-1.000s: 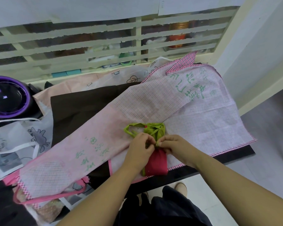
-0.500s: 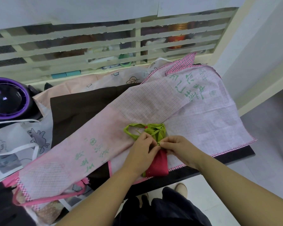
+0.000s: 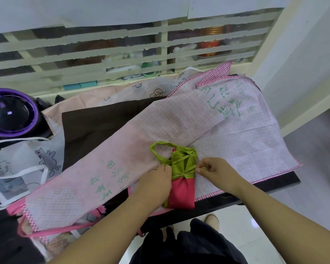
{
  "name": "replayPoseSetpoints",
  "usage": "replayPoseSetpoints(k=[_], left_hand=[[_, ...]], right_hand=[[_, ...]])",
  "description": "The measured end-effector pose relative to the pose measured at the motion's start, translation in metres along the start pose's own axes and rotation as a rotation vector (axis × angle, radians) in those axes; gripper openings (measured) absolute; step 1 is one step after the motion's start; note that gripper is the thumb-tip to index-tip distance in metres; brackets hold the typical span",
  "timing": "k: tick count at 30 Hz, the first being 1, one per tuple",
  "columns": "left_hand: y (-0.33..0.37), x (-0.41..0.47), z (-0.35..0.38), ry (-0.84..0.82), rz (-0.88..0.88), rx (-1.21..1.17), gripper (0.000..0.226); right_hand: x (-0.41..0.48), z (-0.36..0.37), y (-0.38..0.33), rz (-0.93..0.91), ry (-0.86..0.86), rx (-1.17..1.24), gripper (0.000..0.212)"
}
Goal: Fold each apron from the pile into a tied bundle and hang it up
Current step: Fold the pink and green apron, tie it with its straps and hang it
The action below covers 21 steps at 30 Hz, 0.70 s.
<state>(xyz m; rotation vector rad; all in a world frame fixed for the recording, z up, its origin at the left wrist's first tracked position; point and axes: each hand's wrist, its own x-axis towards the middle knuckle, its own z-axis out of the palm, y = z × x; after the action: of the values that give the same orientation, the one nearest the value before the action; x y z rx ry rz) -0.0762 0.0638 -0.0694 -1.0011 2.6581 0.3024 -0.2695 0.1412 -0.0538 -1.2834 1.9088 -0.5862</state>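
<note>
A folded red and green apron bundle lies on the spread pink checked apron near the table's front edge. A thin green tie crosses the bundle at its middle, with a knot over the seam between green and red. My left hand pinches one end of the tie at the bundle's left side. My right hand pinches the other end at the right side. A green neck loop sticks out at the bundle's upper left.
More aprons lie piled on the dark table: a brown one, white printed ones at the left. A purple-rimmed round appliance sits at far left. A slatted white grille stands behind. Tiled floor lies at right.
Both hands were together over the knot on the bundle; now they have moved apart to the left and right sides, drawing the green tie ends outward.
</note>
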Motion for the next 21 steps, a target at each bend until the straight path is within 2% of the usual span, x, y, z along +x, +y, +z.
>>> replayPoseSetpoints(k=[2, 4, 6, 7, 8, 10, 11, 13, 15, 18, 21], left_hand=[[0.001, 0.001, -0.001, 0.009, 0.005, 0.016, 0.022], [0.0, 0.002, -0.005, -0.016, 0.003, -0.069, 0.017], [-0.006, 0.004, -0.008, -0.047, -0.013, -0.343, 0.01], [-0.013, 0.006, -0.008, -0.064, -0.05, -0.498, 0.008], [-0.019, 0.008, -0.008, -0.081, -0.112, -0.648, 0.011], [-0.026, 0.013, -0.007, -0.066, -0.295, -1.013, 0.039], [-0.024, 0.016, -0.008, -0.053, -0.38, -1.236, 0.044], [-0.011, 0.021, -0.013, -0.072, -0.469, -1.61, 0.031], [0.002, 0.023, -0.021, -0.093, -0.511, -1.835, 0.023], [0.009, 0.026, -0.034, -0.1, -0.548, -2.01, 0.032], [0.008, 0.032, -0.061, -0.08, -0.508, -2.055, 0.033]], right_hand=[[0.0, 0.002, -0.001, -0.01, -0.004, -0.01, 0.019], [0.001, 0.003, -0.002, -0.008, -0.002, -0.028, 0.016], [0.003, 0.0, -0.003, 0.007, -0.006, -0.039, 0.011], [0.005, -0.003, -0.001, 0.041, -0.03, -0.001, 0.005], [0.005, -0.006, -0.001, 0.081, -0.071, 0.086, 0.008], [0.006, -0.007, -0.002, 0.21, -0.144, 0.339, 0.044], [0.007, -0.004, -0.005, 0.266, -0.142, 0.43, 0.057], [0.009, 0.006, -0.013, 0.31, -0.056, 0.468, 0.065], [0.013, 0.017, -0.018, 0.325, 0.036, 0.455, 0.062], [0.015, 0.017, -0.023, 0.295, 0.044, 0.541, 0.057], [0.01, -0.003, -0.041, 0.179, 0.044, 0.548, 0.053]])
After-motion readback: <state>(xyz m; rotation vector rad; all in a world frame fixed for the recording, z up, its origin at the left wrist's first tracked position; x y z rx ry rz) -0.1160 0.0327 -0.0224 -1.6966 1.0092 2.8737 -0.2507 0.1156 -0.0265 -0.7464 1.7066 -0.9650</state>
